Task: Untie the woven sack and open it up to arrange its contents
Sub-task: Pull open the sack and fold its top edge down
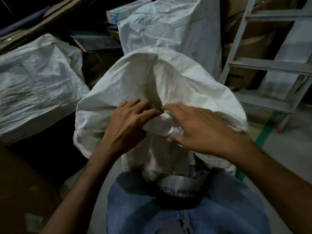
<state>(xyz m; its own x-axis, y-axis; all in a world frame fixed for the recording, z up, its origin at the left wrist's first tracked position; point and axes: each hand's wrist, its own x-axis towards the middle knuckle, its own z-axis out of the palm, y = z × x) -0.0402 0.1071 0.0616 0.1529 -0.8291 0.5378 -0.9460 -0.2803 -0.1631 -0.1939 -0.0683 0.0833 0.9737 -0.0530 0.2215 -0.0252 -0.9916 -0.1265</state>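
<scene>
A white woven sack (194,92) stands in front of me, its lower printed part resting between my knees. Its neck is gathered into a bunched knot (163,123) at the middle of the view. My left hand (128,125) lies on the left side of that knot with its fingertips pressed into the folds. On the right side, my right hand (199,130) reaches over the knot, its thumb hooked under the bunched cloth and its fingers spread on top. What is inside the sack is hidden.
Another white sack (33,81) lies at the left and a taller one (168,27) stands behind. A metal ladder (270,65) leans at the right beside cardboard boxes (249,46). A blue-and-white box (114,16) sits at the back. Green tape (265,132) marks the floor.
</scene>
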